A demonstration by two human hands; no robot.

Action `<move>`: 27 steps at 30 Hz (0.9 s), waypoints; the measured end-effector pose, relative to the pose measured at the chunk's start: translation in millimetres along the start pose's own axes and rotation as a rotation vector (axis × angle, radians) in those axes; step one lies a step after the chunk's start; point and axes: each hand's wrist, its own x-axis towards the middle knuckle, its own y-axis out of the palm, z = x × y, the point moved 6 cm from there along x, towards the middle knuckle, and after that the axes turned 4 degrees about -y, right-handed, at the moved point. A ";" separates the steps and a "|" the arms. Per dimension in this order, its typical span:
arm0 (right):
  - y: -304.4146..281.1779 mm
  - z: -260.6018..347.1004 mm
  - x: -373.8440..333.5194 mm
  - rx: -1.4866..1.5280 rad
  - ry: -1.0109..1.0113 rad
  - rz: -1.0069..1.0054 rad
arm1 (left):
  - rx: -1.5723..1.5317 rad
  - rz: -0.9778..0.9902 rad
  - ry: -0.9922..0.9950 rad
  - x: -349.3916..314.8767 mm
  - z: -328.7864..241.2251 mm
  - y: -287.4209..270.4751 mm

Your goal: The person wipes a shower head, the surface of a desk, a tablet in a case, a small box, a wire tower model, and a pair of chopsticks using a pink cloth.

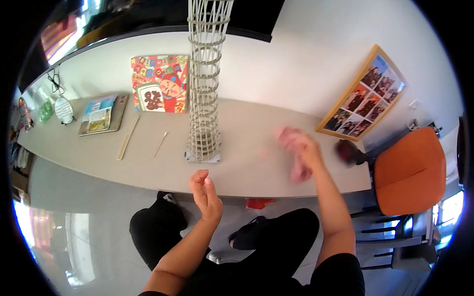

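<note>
My right hand (309,154) is blurred by motion over the right part of the table, closed around a pink cloth (300,169) that hangs below it and bunches out to its left. My left hand (206,197) is raised at the table's front edge, just in front of a lattice tower model (204,98). Its fingers are loosely bent with the thumb apart, and it holds nothing. The tall grey tower stands upright on a small square base (203,157); its top runs out of the view.
On the table (247,172), a flat stick (128,138), a cotton swab (160,144) and a stack of booklets (103,115) lie left. A colourful cartoon board (160,84) leans on the wall. Right are a photo frame (363,93), a dark rounded object (349,152) and an orange chair (410,171).
</note>
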 end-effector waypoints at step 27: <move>4.2 -1.9 -61.9 -0.286 -0.367 -0.105 | 0.314 0.387 0.256 -14.8 -10.3 90.8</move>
